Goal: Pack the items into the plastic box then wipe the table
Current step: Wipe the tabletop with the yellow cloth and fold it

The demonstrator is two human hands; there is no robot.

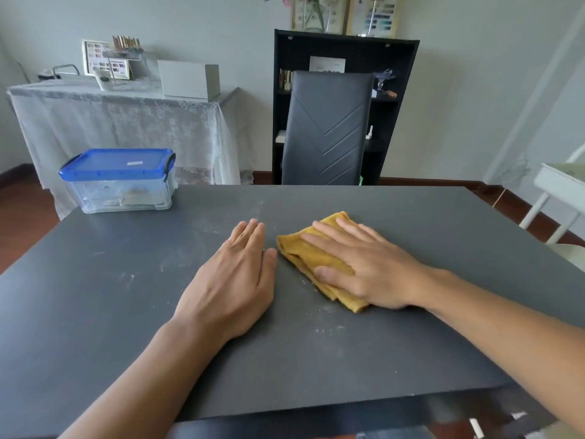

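Note:
A folded yellow cloth (302, 250) lies on the dark grey table (126, 296) near its middle. My right hand (361, 264) presses flat on the cloth with straight fingers, covering most of it. My left hand (234, 277) rests flat on the bare table just left of the cloth, fingers together. The clear plastic box (123, 194) with a blue lid (117, 164) clipped down stands at the table's far left corner, with items dimly visible inside. Pale dusty smears and crumbs mark the tabletop.
A grey chair (327, 128) stands behind the table's far edge, in front of a black shelf unit (395, 90). A lace-covered side table (126, 122) sits at the back left. A white stand (557, 191) is at the right.

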